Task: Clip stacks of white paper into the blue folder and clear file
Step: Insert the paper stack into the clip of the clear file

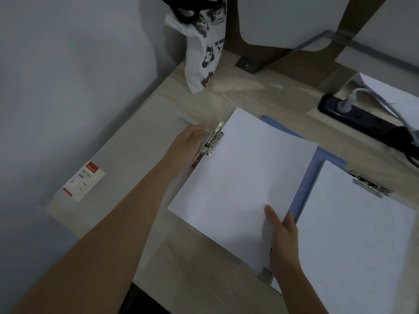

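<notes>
White paper stack [238, 177] lies tilted mid-frame, its 10 o'clock edge at the raised metal clip [210, 143] of the clear file [127, 150], which spreads toward 9 o'clock on the desk [192, 268]. The right hand [283, 241] pinches the stack's 5 o'clock corner, thumb on top and fingers curled beneath. The left hand [188, 143] meets the clip from 9 o'clock, fingertips hidden, so its grip cannot be told. At 3 o'clock the blue folder [302, 196] holds 1 clipped stack [358, 234].

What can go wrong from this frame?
1. The right hand pinches the paper stack at one corner only, so sheets could fan or slip.
2. The left hand is at the metal clip. An early snap may crease the edge.
3. The stack overlaps the blue folder and could nudge it.
</notes>
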`<act>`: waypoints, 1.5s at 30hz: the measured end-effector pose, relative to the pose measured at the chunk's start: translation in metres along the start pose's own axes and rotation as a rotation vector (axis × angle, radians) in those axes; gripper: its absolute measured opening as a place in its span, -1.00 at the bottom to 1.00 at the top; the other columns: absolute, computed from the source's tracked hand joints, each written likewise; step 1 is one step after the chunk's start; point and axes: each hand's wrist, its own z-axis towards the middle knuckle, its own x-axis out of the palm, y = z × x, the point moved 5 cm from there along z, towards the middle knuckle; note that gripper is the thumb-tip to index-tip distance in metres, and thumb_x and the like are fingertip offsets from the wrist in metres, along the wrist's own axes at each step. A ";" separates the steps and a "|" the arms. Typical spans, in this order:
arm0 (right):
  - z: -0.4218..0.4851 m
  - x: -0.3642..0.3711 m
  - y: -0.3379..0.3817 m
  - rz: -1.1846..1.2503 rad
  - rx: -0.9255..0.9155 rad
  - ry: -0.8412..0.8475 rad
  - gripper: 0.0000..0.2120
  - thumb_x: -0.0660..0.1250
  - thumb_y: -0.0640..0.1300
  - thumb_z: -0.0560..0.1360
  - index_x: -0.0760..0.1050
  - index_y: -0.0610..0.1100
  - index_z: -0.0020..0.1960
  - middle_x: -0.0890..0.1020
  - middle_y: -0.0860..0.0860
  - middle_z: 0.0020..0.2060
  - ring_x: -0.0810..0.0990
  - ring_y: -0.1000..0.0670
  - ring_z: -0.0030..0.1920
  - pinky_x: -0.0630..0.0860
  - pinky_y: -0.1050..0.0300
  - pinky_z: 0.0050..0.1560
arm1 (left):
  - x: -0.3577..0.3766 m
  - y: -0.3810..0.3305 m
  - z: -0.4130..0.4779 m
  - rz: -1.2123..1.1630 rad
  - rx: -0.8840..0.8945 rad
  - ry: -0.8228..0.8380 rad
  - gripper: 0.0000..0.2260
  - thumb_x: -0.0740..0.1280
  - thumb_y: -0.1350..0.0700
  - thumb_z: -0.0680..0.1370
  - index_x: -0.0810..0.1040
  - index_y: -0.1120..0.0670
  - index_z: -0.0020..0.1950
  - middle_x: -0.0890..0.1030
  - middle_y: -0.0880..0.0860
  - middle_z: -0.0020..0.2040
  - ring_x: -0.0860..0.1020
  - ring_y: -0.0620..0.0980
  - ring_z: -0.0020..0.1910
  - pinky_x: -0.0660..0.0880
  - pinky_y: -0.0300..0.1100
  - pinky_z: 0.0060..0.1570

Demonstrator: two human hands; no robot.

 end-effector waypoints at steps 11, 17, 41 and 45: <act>-0.002 0.000 -0.001 0.015 0.027 -0.019 -0.67 0.26 -0.07 0.52 0.42 -0.03 0.28 0.57 0.04 0.11 0.51 -0.08 0.16 0.39 -0.11 0.28 | 0.016 -0.011 0.014 -0.101 -0.077 0.132 -0.75 0.10 0.07 0.62 0.57 0.08 -0.05 0.60 -0.07 -0.22 0.53 -0.24 -0.21 0.41 -0.47 -0.15; -0.001 0.000 0.000 -0.001 0.016 -0.018 -0.82 0.27 -0.11 0.52 0.46 0.08 0.10 0.60 0.13 0.01 0.54 -0.07 0.15 0.41 -0.14 0.28 | -0.003 0.007 -0.002 -0.004 -0.053 0.090 -0.87 0.24 0.21 0.55 0.56 0.09 0.01 0.57 -0.08 -0.12 0.52 -0.42 -0.32 0.38 -0.61 -0.33; -0.004 0.005 0.003 -0.005 -0.040 -0.032 -0.77 0.24 -0.14 0.54 0.40 0.04 0.18 0.55 0.06 0.08 0.49 -0.03 0.17 0.36 0.04 0.26 | -0.013 0.027 -0.018 0.236 -0.387 0.301 -0.54 0.17 -0.39 0.41 0.50 -0.09 0.06 0.58 0.00 0.11 0.56 0.02 0.12 0.42 0.01 0.27; -0.004 0.004 0.002 -0.029 -0.051 -0.034 -0.77 0.24 -0.15 0.54 0.42 0.03 0.17 0.56 0.05 0.08 0.50 -0.02 0.17 0.36 0.04 0.27 | -0.018 0.039 -0.021 0.254 -0.425 0.283 -0.49 0.20 -0.43 0.36 0.53 -0.10 0.08 0.60 0.00 0.11 0.56 0.02 0.11 0.45 -0.04 0.16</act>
